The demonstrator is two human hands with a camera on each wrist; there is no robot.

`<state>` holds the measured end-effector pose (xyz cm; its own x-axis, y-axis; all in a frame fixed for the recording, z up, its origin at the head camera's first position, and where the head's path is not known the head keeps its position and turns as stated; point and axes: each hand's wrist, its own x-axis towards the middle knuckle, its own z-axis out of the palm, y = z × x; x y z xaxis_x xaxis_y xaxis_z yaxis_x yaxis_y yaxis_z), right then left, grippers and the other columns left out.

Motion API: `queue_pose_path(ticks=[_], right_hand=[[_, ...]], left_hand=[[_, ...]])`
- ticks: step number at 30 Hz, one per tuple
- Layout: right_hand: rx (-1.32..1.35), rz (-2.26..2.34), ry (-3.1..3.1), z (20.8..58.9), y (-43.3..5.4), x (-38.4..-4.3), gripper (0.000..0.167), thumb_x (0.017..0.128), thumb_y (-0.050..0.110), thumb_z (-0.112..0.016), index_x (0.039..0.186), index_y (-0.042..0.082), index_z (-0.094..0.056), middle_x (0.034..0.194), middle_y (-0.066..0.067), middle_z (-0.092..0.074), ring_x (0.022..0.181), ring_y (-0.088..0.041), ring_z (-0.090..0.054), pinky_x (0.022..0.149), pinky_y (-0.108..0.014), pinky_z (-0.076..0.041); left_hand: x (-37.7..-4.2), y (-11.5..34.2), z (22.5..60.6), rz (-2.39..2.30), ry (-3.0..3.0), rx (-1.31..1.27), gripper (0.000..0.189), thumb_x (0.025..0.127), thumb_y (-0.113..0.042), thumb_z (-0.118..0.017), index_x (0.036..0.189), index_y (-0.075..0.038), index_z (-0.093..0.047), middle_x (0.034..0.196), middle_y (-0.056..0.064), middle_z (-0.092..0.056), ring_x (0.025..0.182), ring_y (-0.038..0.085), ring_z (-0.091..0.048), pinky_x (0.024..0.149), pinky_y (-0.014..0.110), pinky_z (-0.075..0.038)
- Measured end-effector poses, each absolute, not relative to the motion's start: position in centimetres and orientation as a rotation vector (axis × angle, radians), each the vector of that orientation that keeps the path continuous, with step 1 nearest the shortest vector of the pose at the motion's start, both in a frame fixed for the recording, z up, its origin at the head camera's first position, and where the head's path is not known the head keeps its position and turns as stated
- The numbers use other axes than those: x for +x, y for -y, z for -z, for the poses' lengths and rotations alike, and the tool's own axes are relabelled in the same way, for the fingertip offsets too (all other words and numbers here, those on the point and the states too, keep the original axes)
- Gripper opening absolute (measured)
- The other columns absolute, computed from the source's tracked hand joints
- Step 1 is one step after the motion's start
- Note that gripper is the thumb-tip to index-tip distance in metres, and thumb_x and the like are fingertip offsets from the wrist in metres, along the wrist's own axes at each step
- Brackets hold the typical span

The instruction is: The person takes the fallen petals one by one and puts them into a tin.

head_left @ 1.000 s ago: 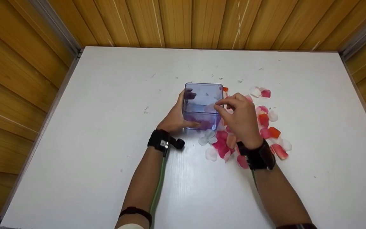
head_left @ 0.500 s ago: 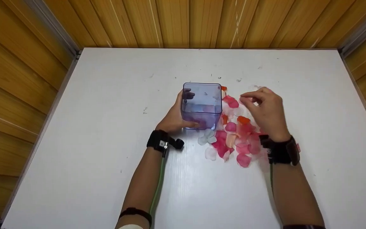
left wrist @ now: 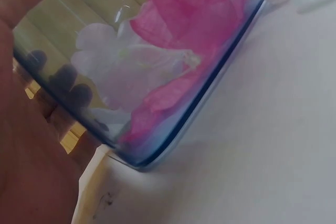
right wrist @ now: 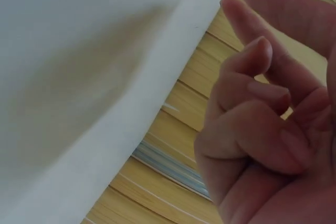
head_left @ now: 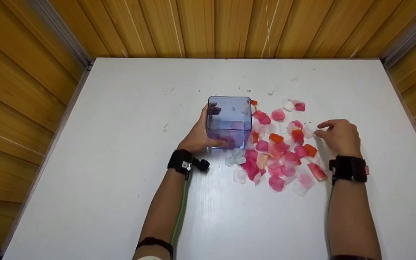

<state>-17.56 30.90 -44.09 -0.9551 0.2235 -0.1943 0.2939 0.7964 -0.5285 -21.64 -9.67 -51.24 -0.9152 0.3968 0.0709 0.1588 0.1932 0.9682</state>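
Observation:
In the head view my left hand (head_left: 197,137) grips a see-through bluish-purple plastic box (head_left: 229,133) from its left side, thumb along the front and fingers behind. Pink and white petals (left wrist: 184,14) show through the box wall in the left wrist view. My right hand (head_left: 342,136) is over the right edge of the scattered petals, thumb and index finger slightly apart, close to a white petal (head_left: 308,131). In the right wrist view its other fingers (right wrist: 252,135) are bent, and nothing is seen between thumb and index finger.
Loose pink petals (head_left: 276,183), orange petals (head_left: 310,150) and white petals lie spread right of the box on a white table (head_left: 121,162). A pale flower-shaped piece (head_left: 235,157) lies at its front. Wood-look panels (head_left: 197,29) stand behind the table.
My right hand has moved from the box's rim rightward across the petals to their right edge, uncovering petals it had hidden. My left hand and the box have stayed in place.

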Motion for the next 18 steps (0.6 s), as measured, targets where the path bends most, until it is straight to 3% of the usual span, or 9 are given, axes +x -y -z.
queue_pose_path(ticks=[4,9,18], right_hand=[[0.369,0.848,-2.832,44.6,-30.6,-17.7,0.04,0.098,0.024,-0.069,0.126,-0.004,-0.068,0.107,-0.026,-0.062,0.089,-0.035,-0.054,0.068,-0.039,-0.049],[0.329,0.825,-2.848,45.1,-30.1,-17.8,0.032,0.098,0.02,-0.069,0.116,-0.006,-0.072,0.097,-0.024,-0.067,0.085,-0.035,-0.054,0.068,-0.041,-0.047],[0.484,0.882,-2.891,43.6,-29.5,-17.7,0.037,0.102,0.025,-0.064,0.119,-0.008,-0.07,0.108,-0.028,-0.064,0.091,-0.036,-0.052,0.071,-0.042,-0.046]], left_hand=[[-21.7,9.7,51.3,-1.824,-2.261,0.571,0.135,0.063,-0.032,-0.1,0.164,-0.028,-0.01,0.153,0.002,-0.045,0.136,0.02,-0.048,0.118,0.045,-0.034],[-21.7,9.6,51.3,-1.821,-2.265,0.581,0.135,0.064,-0.032,-0.099,0.164,-0.027,-0.009,0.154,0.006,-0.044,0.138,0.021,-0.046,0.119,0.046,-0.033],[-21.3,9.5,51.2,-1.743,-2.318,0.485,0.138,0.062,-0.049,-0.097,0.164,-0.035,-0.006,0.155,-0.004,-0.044,0.14,0.016,-0.045,0.12,0.05,-0.031]])
